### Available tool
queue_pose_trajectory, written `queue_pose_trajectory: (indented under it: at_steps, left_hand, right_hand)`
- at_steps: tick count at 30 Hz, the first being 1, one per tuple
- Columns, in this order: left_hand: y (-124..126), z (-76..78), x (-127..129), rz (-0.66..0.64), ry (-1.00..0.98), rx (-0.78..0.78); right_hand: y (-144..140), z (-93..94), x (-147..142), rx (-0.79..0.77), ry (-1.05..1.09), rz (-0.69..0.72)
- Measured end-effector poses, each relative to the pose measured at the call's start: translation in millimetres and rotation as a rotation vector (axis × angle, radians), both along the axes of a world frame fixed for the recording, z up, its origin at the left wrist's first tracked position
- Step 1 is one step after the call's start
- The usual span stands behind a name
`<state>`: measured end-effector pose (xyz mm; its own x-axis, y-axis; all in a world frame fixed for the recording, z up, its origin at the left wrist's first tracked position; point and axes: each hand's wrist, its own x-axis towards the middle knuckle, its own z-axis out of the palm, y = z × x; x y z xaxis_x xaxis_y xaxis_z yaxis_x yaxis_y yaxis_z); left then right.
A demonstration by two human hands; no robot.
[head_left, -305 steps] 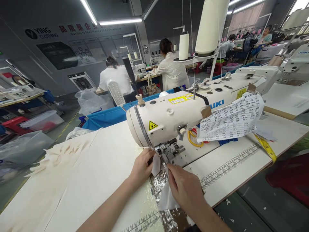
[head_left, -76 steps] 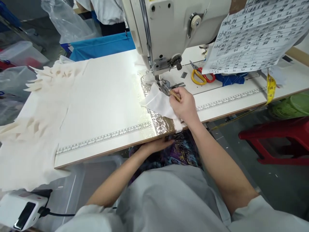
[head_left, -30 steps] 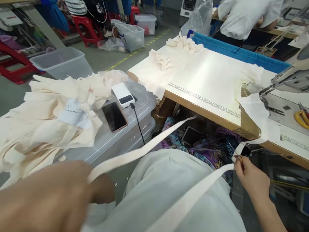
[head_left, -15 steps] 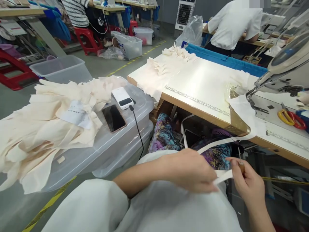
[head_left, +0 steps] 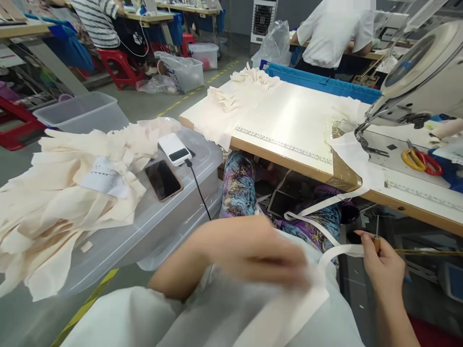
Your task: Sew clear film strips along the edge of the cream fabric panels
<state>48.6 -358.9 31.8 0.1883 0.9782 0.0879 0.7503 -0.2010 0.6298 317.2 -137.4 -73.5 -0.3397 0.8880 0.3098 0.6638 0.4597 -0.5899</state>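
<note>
My right hand (head_left: 384,260) is closed around a wooden-handled awl (head_left: 377,242), its thin metal shaft pointing up. Those fingers also pinch a narrow white fabric strip (head_left: 345,249). From there the strip curves left towards my left hand (head_left: 253,250), which is smeared by motion over my lap. Its blurred fingertips are by the strip, but whether they grip it does not show. A wider-looking pale length (head_left: 285,315) trails across my lap below. Another stretch of strip (head_left: 321,203) runs over my patterned trousers to the sewing machine (head_left: 415,82).
Left, a lidded plastic bin (head_left: 144,231) bears cream fabric pieces (head_left: 90,193), a phone (head_left: 163,179) and a white power bank (head_left: 175,149) with a cable. The sewing table (head_left: 282,125) carries more fabric and scissors (head_left: 421,161). Co-workers sit farther back.
My left hand has moved left and blurred; the strip between my hands has gone from taut to slack. My right hand still holds the awl. The view has shifted slightly right.
</note>
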Motion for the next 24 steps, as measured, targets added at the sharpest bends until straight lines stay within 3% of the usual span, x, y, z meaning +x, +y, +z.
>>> queue_pose_trajectory:
  at_steps: [3, 6, 11, 16, 20, 24]
  left_hand:
    - [57, -9.5, 15, -0.141, 0.156, -0.014]
    - [100, -24.1, 28, -0.158, 0.208, -0.004]
    - [130, -33.4, 18, -0.022, 0.229, 0.118]
    - [145, -24.9, -17, 0.012, 0.140, 0.163]
    - [169, -5.0, -37, -0.028, -0.076, 0.199]
    - [218, 6.4, -46, -0.064, -0.132, 0.291]
  right_hand:
    - [-15, 7.9, -18, -0.054, 0.109, 0.029]
    - [-21, 16.0, -34, -0.081, 0.184, 0.073]
    - [-14, 23.7, -57, -0.098, 0.257, 0.232]
    - [7, 39.7, -65, -0.004, 0.228, 0.338]
    - [45, 58.1, -57, 0.124, 0.160, 0.200]
    - [99, 74.6, -59, 0.193, 0.056, 0.085]
